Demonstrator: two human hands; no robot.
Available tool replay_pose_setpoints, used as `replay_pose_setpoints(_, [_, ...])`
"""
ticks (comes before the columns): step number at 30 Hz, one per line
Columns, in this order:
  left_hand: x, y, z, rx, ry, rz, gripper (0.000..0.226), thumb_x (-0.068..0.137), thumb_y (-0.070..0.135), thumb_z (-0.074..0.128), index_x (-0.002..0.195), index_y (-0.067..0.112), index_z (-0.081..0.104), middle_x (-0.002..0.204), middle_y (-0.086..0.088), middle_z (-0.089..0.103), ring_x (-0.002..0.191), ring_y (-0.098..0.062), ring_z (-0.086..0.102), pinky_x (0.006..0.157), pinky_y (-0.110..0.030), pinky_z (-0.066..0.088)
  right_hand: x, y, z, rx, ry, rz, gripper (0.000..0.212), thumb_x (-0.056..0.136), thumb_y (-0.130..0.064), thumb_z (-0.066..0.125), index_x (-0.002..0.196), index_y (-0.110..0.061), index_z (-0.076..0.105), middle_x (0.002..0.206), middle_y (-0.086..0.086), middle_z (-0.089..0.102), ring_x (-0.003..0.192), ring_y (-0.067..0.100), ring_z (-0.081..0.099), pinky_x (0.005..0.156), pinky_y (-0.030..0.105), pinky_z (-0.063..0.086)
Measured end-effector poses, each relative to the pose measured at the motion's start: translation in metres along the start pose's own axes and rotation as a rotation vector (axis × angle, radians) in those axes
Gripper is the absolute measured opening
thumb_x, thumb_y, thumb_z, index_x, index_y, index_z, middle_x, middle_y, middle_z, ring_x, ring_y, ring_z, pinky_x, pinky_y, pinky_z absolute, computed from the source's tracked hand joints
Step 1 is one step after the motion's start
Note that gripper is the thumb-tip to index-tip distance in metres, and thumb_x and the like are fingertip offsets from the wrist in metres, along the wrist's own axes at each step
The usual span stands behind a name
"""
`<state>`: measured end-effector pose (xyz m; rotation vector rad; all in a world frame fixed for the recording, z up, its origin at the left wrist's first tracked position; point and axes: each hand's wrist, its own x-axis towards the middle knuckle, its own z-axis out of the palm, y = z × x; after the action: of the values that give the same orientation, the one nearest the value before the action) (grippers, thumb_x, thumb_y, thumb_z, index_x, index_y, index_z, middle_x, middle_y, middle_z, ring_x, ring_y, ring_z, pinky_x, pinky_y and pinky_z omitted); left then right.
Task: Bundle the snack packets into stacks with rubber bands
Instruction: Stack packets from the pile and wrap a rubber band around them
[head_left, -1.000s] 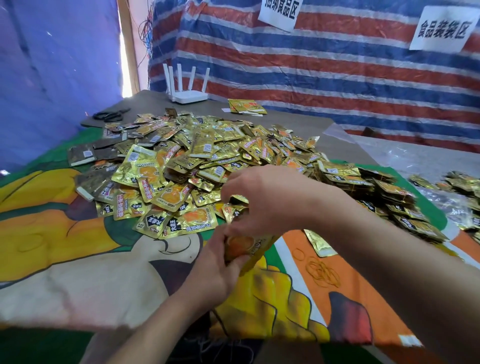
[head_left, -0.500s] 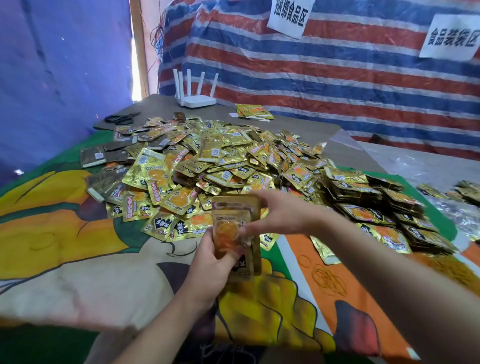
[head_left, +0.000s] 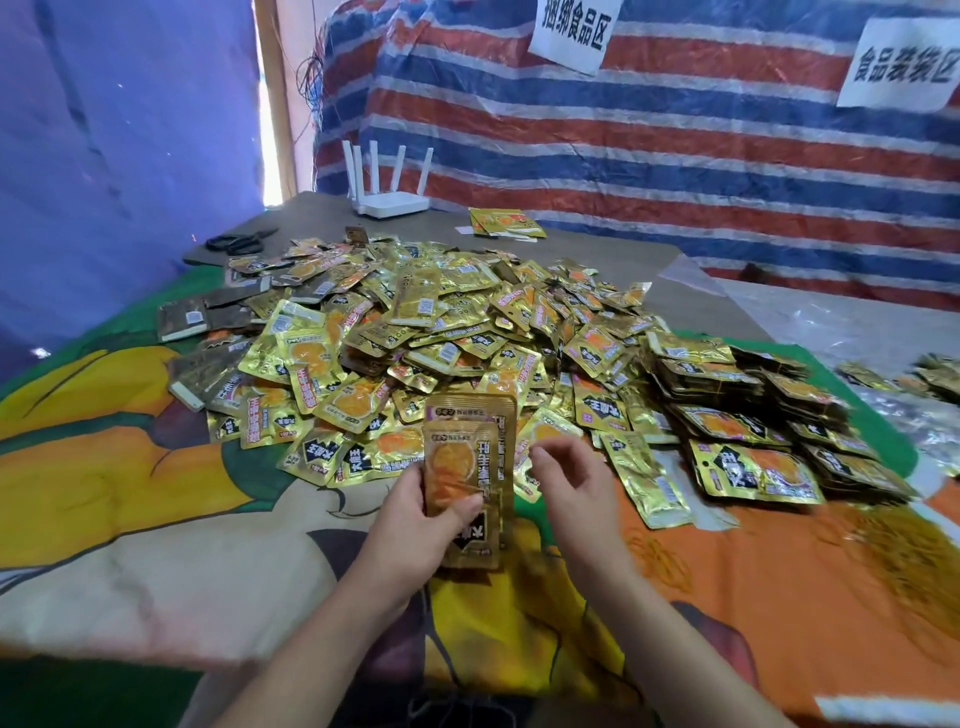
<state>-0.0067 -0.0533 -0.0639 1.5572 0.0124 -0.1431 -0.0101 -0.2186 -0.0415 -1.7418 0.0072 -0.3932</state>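
Observation:
My left hand (head_left: 415, 514) grips a small stack of gold snack packets (head_left: 470, 457), held upright in front of me, thumb across the front packet. My right hand (head_left: 574, 483) hovers just right of the stack with fingers loosely curled and nothing in them. A big heap of loose gold packets (head_left: 441, 322) covers the table behind. Bundled stacks (head_left: 737, 415) lie to the right. Loose rubber bands (head_left: 660, 558) lie on the orange cloth right of my right wrist.
A colourful cartoon cloth (head_left: 130, 493) covers the table's near part. Black scissors (head_left: 241, 240) and a white router (head_left: 389, 202) sit at the far end. A few packets (head_left: 504, 221) lie apart near the striped tarp wall. Clear plastic bags (head_left: 831, 322) lie at the right.
My left hand has raised the packets upright from low over the cloth. My right hand has let go of them and drawn back to the right side.

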Motion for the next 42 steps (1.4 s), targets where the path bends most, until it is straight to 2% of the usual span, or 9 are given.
replay_pose_setpoints(7, [-0.001, 0.012, 0.001, 0.007, -0.132, 0.005, 0.036, 0.081, 0.026, 0.076, 0.114, 0.028, 0.060, 0.104, 0.011, 0.074, 0.098, -0.007, 0.070, 0.082, -0.030, 0.056, -0.015, 0.008, -0.002, -0.051, -0.290, 0.059, 0.046, 0.087, -0.046, 0.067, 0.129, -0.032, 0.055, 0.117, -0.022, 0.067, 0.108, -0.003, 0.063, 0.087, 0.015, 0.050])
replay_pose_setpoints(11, [-0.001, 0.017, 0.002, 0.000, -0.195, -0.001, 0.033, 0.085, 0.022, 0.073, 0.115, 0.023, 0.061, 0.104, 0.007, 0.075, 0.096, -0.010, 0.071, 0.071, -0.026, 0.058, -0.010, 0.006, -0.010, -0.075, -0.247, 0.049, 0.038, 0.091, -0.029, 0.071, 0.127, -0.024, 0.059, 0.114, -0.013, 0.071, 0.105, 0.001, 0.066, 0.088, 0.020, 0.053])
replay_pose_setpoints(17, [0.003, 0.019, 0.006, 0.112, -0.280, -0.014, 0.035, 0.086, 0.024, 0.075, 0.116, 0.033, 0.061, 0.107, 0.007, 0.074, 0.099, -0.013, 0.071, 0.086, -0.046, 0.058, -0.013, 0.007, -0.022, -0.005, -0.190, 0.181, 0.021, 0.088, -0.043, 0.071, 0.107, -0.038, 0.064, 0.101, -0.017, 0.072, 0.094, 0.010, 0.071, 0.070, 0.026, 0.058])
replay_pose_setpoints(22, [0.004, 0.032, 0.022, 0.340, -0.290, 0.045, 0.046, 0.084, 0.037, 0.075, 0.126, 0.038, 0.056, 0.109, 0.012, 0.072, 0.096, -0.006, 0.069, 0.087, -0.040, 0.058, -0.011, 0.006, -0.035, -0.021, -0.114, 0.240, 0.047, 0.075, -0.056, 0.078, 0.114, -0.036, 0.060, 0.104, -0.018, 0.072, 0.097, 0.003, 0.069, 0.088, 0.038, 0.058])
replay_pose_setpoints(28, [0.024, 0.053, 0.045, 0.359, -0.254, 0.166, 0.061, 0.081, 0.071, 0.043, 0.132, 0.037, 0.050, 0.115, 0.020, 0.059, 0.081, 0.005, 0.064, 0.062, -0.016, 0.049, 0.005, 0.000, -0.057, 0.154, 0.113, 0.294, 0.030, 0.088, -0.031, 0.073, 0.114, -0.020, 0.063, 0.101, 0.002, 0.076, 0.090, 0.016, 0.074, 0.080, 0.042, 0.060])
replay_pose_setpoints(32, [0.064, 0.036, 0.029, 0.930, 0.039, 0.485, 0.044, 0.098, 0.047, 0.047, 0.128, 0.016, 0.059, 0.129, -0.003, 0.059, 0.121, -0.023, 0.053, 0.097, -0.035, 0.042, 0.038, -0.007, -0.110, 0.196, 0.370, 0.347, 0.063, 0.086, -0.048, 0.072, 0.133, -0.011, 0.052, 0.122, 0.008, 0.067, 0.098, 0.023, 0.071, 0.071, 0.039, 0.060])
replay_pose_setpoints(35, [0.085, 0.006, 0.014, 1.281, 0.104, 0.380, 0.053, 0.099, 0.047, 0.043, 0.141, 0.015, 0.050, 0.149, -0.009, 0.044, 0.138, -0.027, 0.036, 0.113, -0.042, 0.026, 0.067, -0.012, -0.169, 0.272, 0.597, 0.359, 0.085, 0.088, -0.048, 0.071, 0.150, -0.005, 0.030, 0.131, 0.016, 0.060, 0.098, 0.026, 0.068, 0.064, 0.033, 0.056])
replay_pose_setpoints(38, [0.091, -0.009, 0.011, 1.254, 0.091, 0.358, 0.051, 0.100, 0.045, 0.043, 0.139, 0.014, 0.053, 0.146, -0.008, 0.049, 0.139, -0.026, 0.037, 0.112, -0.044, 0.028, 0.092, -0.011, -0.227, 0.350, 0.762, 0.421, 0.070, 0.090, -0.041, 0.072, 0.140, 0.000, 0.045, 0.123, 0.016, 0.063, 0.086, 0.024, 0.070, 0.062, 0.032, 0.060])
replay_pose_setpoints(42, [0.089, -0.007, 0.015, 1.297, 0.108, 0.359, 0.047, 0.100, 0.040, 0.046, 0.137, 0.012, 0.054, 0.143, -0.007, 0.052, 0.139, -0.026, 0.038, 0.111, -0.044, 0.029, 0.118, 0.007, -0.282, 0.286, 0.860, 0.534, 0.049, 0.093, -0.033, 0.070, 0.124, -0.004, 0.045, 0.129, 0.015, 0.058, 0.105, 0.029, 0.064, 0.069, 0.040, 0.058])
